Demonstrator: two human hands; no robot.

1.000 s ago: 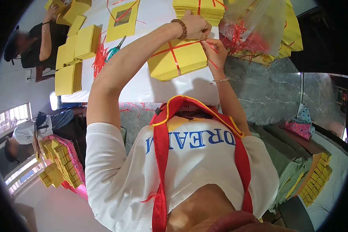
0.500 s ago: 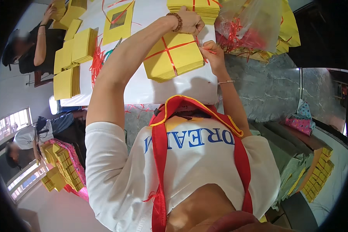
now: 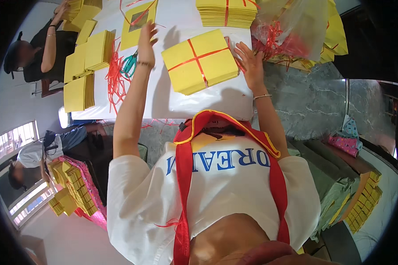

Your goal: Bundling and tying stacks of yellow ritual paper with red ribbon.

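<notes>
Head view — the tied stack of yellow paper [image 3: 200, 61], crossed with red ribbon, lies flat on the white table [image 3: 172, 99] between the two hands, its long axis slanting up to the right. The left hand [image 3: 147, 42] hovers open and empty, off the stack's left edge, by the green scissors [image 3: 129, 65]. The right hand [image 3: 250, 62] is nearer — fingers spread, at the stack's right corner, gripping nothing.
</notes>
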